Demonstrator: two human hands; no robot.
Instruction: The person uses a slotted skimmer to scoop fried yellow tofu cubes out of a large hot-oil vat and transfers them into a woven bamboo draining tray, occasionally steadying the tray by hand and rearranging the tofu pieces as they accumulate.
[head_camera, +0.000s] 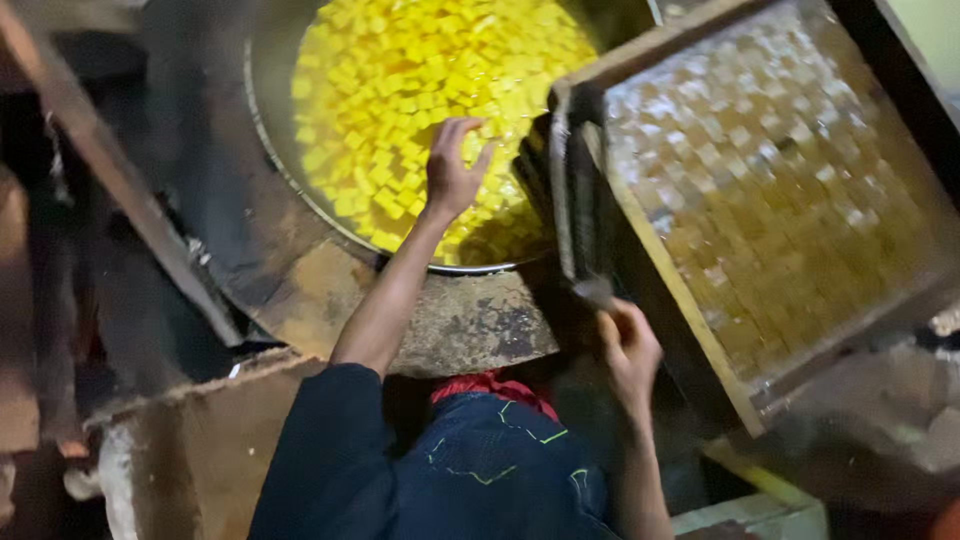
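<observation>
Head view, with the big round metal pan (262, 120) as the landmark. The pan fills the upper middle of the frame and is packed with small bright yellow cubes (400, 90), wet-looking and crowded edge to edge in yellow liquid. Its thin rim curves down the left side and along the bottom, where it sits in a stained, rough stone or cement surround (470, 325).

Against the pan's right edge a shallow wooden tray (700, 320) is tilted, its lower left end touching or overlapping the pan's rim. The tray holds a tight grid of pale brownish cubes (770, 190), glossy on top and still lying in rows.

The left hand (452, 170) reaches out over the lower right part of the pan, arm bare and stretched forward, palm down, fingers spread and loose, gripping nothing; the fingertips hover at or just touch the yellow cubes, and which of the two cannot be told. The right hand (628, 345) is below the pan's rim, at the tray's near corner, fingers curled on the tray's dark lower edge, seemingly gripping it; the picture is blurred there.

Below the pan are the person's dark blue clothing (480, 465) and a strip of red cloth (495, 388). No packages, labels or signs can be made out.
</observation>
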